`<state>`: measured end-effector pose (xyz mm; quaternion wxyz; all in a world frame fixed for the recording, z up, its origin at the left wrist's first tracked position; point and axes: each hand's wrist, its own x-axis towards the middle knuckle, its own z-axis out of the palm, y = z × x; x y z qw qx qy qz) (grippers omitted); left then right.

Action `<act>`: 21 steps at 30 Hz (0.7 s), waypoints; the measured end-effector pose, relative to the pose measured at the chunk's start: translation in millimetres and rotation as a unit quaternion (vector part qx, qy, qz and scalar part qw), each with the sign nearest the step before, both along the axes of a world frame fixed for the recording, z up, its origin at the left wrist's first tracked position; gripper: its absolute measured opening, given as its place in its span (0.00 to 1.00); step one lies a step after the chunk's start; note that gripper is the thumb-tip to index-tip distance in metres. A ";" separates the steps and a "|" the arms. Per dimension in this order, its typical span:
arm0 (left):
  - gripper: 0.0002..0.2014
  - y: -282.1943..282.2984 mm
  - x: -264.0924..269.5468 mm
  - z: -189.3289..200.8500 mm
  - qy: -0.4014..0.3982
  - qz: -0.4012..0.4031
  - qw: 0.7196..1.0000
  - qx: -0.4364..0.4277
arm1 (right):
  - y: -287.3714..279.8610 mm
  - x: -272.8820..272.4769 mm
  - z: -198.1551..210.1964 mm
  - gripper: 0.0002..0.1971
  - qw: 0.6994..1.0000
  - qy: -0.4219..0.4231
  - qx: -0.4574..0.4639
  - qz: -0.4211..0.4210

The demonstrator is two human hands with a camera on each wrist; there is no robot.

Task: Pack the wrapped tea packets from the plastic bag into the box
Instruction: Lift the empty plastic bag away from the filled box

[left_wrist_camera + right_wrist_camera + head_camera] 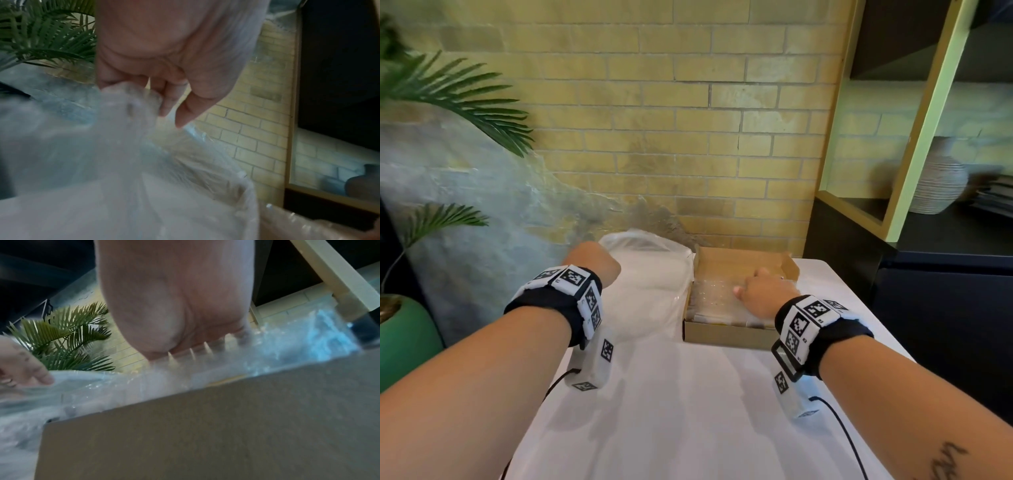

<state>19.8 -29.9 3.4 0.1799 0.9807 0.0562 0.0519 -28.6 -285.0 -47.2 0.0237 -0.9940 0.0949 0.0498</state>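
Observation:
A cardboard box stands open at the far side of the white table, filled with clear-wrapped tea packets. My right hand rests inside it on the packets, with its fingers hidden among them. In the right wrist view the palm hangs over the packets, behind the box wall. The crumpled plastic bag lies just left of the box. My left hand is at the bag's far left edge. In the left wrist view its fingers pinch a fold of the bag.
A palm plant in a green pot stands left of the table. A black cabinet and a shelf with a ribbed vase stand to the right. A brick wall lies close behind. Wrist-camera cables trail over the near table.

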 end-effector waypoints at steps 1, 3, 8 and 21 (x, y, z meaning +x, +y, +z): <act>0.11 -0.3 1.1 4.2 -0.015 0.000 1.000 -0.003 | 0.0 0.7 2.6 0.16 1.000 -0.004 -0.020 0.003; 0.11 -1.2 -2.4 13.5 -0.080 -0.019 0.996 -0.032 | -3.5 4.7 4.6 0.16 0.999 -0.011 -0.050 -0.003; 0.25 -3.6 -12.7 29.4 -0.172 -0.053 0.975 -0.133 | -10.2 16.2 16.7 0.14 0.997 0.008 -0.077 -0.027; 0.26 -21.6 -15.3 37.4 -0.227 -0.099 0.952 -0.179 | -28.3 41.3 4.6 0.14 0.999 -0.015 -0.048 0.003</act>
